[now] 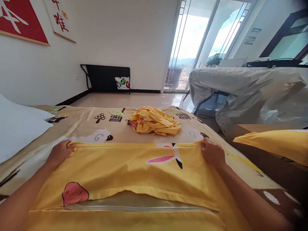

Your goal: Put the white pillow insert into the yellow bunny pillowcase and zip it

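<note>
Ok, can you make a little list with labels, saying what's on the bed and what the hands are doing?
place: a bed with a beige cartoon sheet
left hand: grips the far left corner of the yellow cover
right hand: grips the far right corner of the same cover
yellow cover: lies flat on the sheet, with what looks like a zip opening along its near side
beyond the cover: crumpled yellow cloth in a heap
far left: white pillow
far right: yellow pillow, and a grey dust sheet draped over furniture
</note>
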The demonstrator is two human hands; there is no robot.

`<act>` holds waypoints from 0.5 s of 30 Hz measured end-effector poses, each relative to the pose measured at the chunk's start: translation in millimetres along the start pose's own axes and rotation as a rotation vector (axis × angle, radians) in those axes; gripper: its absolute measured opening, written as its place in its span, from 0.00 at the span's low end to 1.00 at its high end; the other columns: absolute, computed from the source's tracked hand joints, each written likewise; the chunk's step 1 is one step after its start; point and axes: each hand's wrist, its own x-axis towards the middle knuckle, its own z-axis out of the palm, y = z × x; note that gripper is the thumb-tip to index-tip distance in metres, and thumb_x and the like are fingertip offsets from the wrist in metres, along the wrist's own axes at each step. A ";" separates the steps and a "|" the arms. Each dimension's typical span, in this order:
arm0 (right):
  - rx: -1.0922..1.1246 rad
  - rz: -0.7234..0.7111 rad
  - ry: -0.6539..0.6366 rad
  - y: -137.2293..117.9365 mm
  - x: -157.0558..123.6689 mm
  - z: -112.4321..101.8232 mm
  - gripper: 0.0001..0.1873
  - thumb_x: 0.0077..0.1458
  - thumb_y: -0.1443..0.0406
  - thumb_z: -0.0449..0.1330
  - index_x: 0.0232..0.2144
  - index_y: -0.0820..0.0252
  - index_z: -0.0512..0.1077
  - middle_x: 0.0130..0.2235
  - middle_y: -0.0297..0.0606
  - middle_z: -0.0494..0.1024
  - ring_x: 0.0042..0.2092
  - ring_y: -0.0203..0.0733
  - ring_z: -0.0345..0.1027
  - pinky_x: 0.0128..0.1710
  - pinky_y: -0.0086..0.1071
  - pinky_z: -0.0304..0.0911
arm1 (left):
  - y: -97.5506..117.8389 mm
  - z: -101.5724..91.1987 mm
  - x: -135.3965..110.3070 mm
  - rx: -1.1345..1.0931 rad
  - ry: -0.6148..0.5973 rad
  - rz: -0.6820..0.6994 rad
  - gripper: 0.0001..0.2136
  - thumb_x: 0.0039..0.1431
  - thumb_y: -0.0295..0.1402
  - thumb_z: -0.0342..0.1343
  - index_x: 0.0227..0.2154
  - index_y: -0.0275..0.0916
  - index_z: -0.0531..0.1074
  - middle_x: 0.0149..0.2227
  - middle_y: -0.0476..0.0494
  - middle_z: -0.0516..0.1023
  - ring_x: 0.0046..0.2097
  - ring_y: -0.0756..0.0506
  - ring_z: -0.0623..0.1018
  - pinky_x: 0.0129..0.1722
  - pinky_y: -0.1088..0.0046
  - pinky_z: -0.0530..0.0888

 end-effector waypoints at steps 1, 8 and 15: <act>-0.022 -0.020 0.064 -1.4 3.1 -2.0 0.15 0.61 0.65 0.44 0.39 0.66 0.69 0.35 0.50 0.77 0.37 0.49 0.71 0.38 0.37 0.57 | 1.0 -4.5 0.9 0.007 0.021 -0.010 0.21 0.65 0.40 0.32 0.41 0.34 0.67 0.40 0.42 0.74 0.42 0.44 0.74 0.41 0.72 0.69; -0.181 -0.248 0.137 -3.2 7.9 3.7 0.17 0.60 0.70 0.42 0.38 0.69 0.70 0.38 0.56 0.76 0.43 0.54 0.68 0.42 0.42 0.54 | 18.3 -13.9 -5.7 0.067 0.155 -0.018 0.25 0.65 0.37 0.27 0.47 0.27 0.67 0.48 0.25 0.70 0.50 0.30 0.70 0.45 0.50 0.68; 0.313 -0.441 -0.006 -134.4 -45.5 -43.4 0.26 0.62 0.61 0.44 0.61 0.64 0.58 0.63 0.48 0.60 0.63 0.49 0.52 0.59 0.43 0.48 | 147.8 14.8 -44.5 -0.084 -0.004 0.481 0.23 0.63 0.34 0.37 0.59 0.33 0.60 0.61 0.38 0.64 0.62 0.44 0.62 0.61 0.64 0.59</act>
